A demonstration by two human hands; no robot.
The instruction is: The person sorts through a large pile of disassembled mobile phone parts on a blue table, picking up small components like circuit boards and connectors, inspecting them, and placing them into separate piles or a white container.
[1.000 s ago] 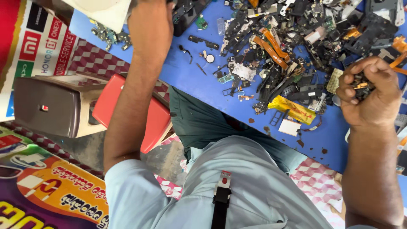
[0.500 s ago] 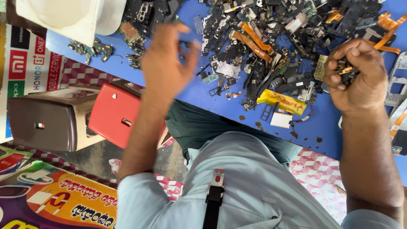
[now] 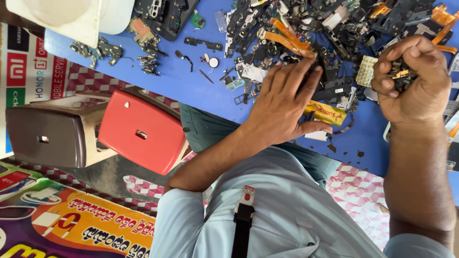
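The left hand (image 3: pixel 282 107) lies spread on the scrap pile (image 3: pixel 306 43) on the blue bench (image 3: pixel 201 91). At three o'clock, the right hand (image 3: pixel 413 79) is clamped on small parts (image 3: pixel 399 71), probably light, sharp and fragile; best pinched by edges.

left hand (image 3: pixel 282 107) | moved from table's far edge | onto parts pile (image 3: pixel 306 33)

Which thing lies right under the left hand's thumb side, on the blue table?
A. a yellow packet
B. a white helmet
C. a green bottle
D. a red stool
A: the yellow packet lies on the blue table beside the thumb of the left hand.
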